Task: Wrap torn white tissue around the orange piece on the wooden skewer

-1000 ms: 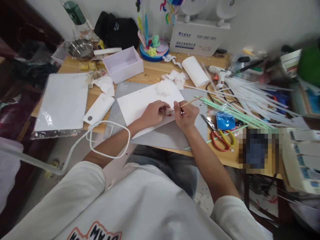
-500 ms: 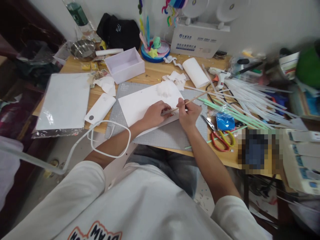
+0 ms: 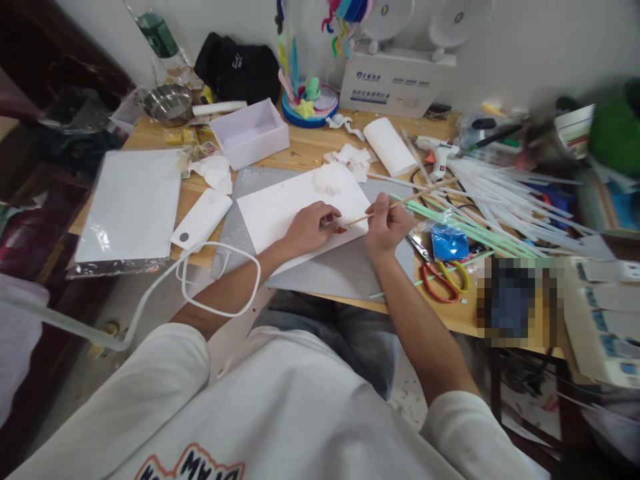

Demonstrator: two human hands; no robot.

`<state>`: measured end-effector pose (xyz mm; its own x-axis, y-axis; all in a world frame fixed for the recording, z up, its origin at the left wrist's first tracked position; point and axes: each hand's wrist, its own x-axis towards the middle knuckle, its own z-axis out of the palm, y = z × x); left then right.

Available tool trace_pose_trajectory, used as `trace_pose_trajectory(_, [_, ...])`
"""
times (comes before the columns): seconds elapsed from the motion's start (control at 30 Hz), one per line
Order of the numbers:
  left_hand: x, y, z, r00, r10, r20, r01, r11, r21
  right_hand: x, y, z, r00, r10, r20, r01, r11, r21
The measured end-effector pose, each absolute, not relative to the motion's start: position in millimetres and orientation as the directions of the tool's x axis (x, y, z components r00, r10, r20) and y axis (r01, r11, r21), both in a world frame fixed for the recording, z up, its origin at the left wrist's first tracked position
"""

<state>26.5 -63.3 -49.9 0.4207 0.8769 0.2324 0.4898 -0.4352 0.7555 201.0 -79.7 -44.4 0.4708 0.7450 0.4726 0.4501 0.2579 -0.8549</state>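
Observation:
My right hand point(image 3: 389, 227) is closed around a thin wooden stick point(image 3: 423, 193). The stick slants from the upper right down toward my left fingertips. My left hand point(image 3: 315, 228) rests on a sheet of white paper point(image 3: 270, 205), its fingers curled in a pinch. A small orange-red bit point(image 3: 341, 231) shows at those fingertips, too small to name. Beyond my hands a fluffy white clump point(image 3: 327, 179) lies on the paper. Under the paper is a grey cutting mat point(image 3: 345, 273).
Scissors point(image 3: 436, 273) and a blue packet point(image 3: 450, 241) lie right of the mat. Behind them are green and white sticks point(image 3: 505, 193) and a glue gun point(image 3: 440, 155). An open lilac box point(image 3: 255, 140) stands at the back. A white cable point(image 3: 220, 312) loops over my left forearm.
My right hand has moved right with the stick, so the stick's lower end has drawn back from my left fingers. My left hand stays nearly in place.

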Motion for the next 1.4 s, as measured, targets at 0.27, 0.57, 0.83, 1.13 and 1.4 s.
trace_pose_trajectory(0.27, [26.8, -62.7, -47.8, 0.419, 0.877, 0.234, 0.477, -0.432, 0.765, 202.1, -78.6, -38.9, 0.530, 0.711, 0.463, 0.429, 0.246, -0.869])
trace_pose_trajectory(0.57, [26.4, -61.4, -47.5, 0.383, 0.892, 0.240, 0.498, -0.418, 0.759, 202.0, -81.8, -38.9, 0.482, 0.730, 0.484, 0.463, 0.257, -0.848])
trace_pose_trajectory(0.83, [25.5, -59.2, -47.6, 0.313, 0.916, 0.252, 0.445, -0.376, 0.813, 202.2, -82.4, -36.2, 0.466, 0.713, 0.524, 0.535, 0.245, -0.809])
trace_pose_trajectory(1.13, [11.0, -82.8, -36.9, 0.406, 0.852, 0.331, 0.411, -0.494, 0.766, 201.9, -84.7, -32.8, 0.443, 0.717, 0.538, 0.548, 0.258, -0.796])
trace_pose_trajectory(1.4, [1.7, -86.6, -51.3, 0.539, 0.769, 0.344, 0.486, -0.617, 0.619, 200.4, -88.9, -36.9, 0.301, 0.787, 0.539, 0.528, 0.333, -0.781])
